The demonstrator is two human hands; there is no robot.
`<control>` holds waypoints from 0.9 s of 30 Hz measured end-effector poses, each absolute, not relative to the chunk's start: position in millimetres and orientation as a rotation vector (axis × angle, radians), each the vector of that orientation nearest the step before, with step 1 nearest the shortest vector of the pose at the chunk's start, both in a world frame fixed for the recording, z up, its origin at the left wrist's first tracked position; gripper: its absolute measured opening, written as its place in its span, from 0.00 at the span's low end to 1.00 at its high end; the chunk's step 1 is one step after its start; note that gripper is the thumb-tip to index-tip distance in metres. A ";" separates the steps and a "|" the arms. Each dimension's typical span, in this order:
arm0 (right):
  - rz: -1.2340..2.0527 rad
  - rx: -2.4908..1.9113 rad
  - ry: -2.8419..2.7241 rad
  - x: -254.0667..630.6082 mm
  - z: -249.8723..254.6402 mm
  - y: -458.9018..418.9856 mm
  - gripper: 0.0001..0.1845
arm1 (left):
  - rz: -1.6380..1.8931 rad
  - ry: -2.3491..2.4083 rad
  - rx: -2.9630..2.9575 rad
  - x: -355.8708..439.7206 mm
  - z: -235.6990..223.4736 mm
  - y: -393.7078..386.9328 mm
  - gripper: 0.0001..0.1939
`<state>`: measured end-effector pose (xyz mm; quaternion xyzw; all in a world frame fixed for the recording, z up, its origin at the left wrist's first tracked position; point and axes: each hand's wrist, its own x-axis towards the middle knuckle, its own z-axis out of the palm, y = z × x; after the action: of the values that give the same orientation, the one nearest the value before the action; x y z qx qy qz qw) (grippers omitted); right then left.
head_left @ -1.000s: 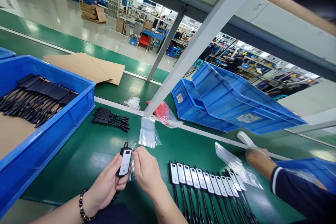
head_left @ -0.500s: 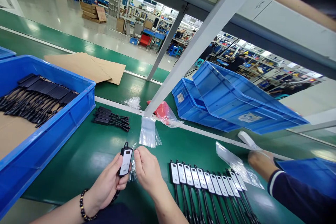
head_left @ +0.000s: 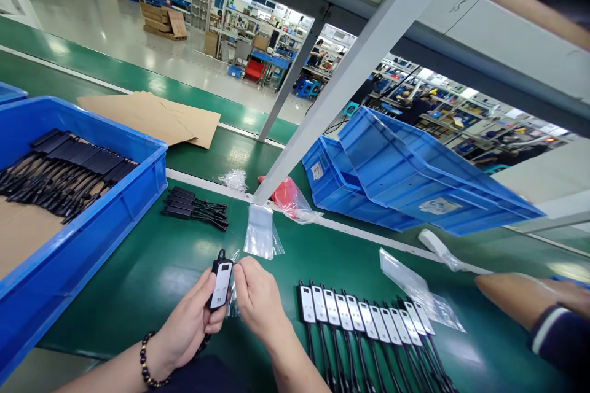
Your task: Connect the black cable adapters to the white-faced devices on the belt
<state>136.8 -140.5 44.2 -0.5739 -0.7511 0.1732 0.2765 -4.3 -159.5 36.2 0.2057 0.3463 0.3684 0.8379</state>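
My left hand (head_left: 191, 319) is wrapped round a small black device with a silver-white front plate (head_left: 222, 285), held upright with its cable looped at the top. A dark window shows near the top of the plate. Just to its right, my right hand (head_left: 258, 295) is closed in a pinch at the device's upper edge. What those fingertips grip is hidden. Shiny clear plastic strips (head_left: 233, 302) show between the hands. Right of my hands, several like devices (head_left: 354, 313) lie in a row, plates up and cables toward me.
A blue bin (head_left: 124, 196) with black cabled devices stands left; several more (head_left: 193, 207) lie beside it. Clear bags (head_left: 260, 233) and a red bag (head_left: 290, 196) lie near the post. Blue crates (head_left: 415, 178) stand behind. A co-worker's arm (head_left: 520, 301) reaches in at right.
The co-worker's arm at the right has moved further right, away from the clear bags. My own hands and the device have hardly moved.
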 end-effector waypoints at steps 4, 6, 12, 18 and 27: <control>0.586 -1.528 -1.974 138.6 44.0 -140.0 0.16 | 0.779 0.729 0.439 -4.1 36.8 -159.3 0.17; 0.604 -1.525 -1.959 138.8 42.7 -138.7 0.16 | 0.777 0.726 0.441 -4.0 37.5 -159.4 0.17; 0.702 -1.526 -1.926 136.3 44.2 -138.4 0.18 | 0.770 0.725 0.428 -3.4 36.0 -159.8 0.17; 0.780 -1.416 -1.994 156.2 58.3 -147.9 0.20 | 0.790 0.751 0.402 -5.6 35.4 -154.8 0.18; 0.244 -2.111 -2.348 174.1 -28.3 -140.2 0.14 | 0.810 0.786 0.299 -13.5 37.9 -150.4 0.17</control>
<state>174.1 -140.2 -28.3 -0.6665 -0.7414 0.0770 -0.0128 -13.5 -150.4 37.9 0.1410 0.3712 0.3822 0.8344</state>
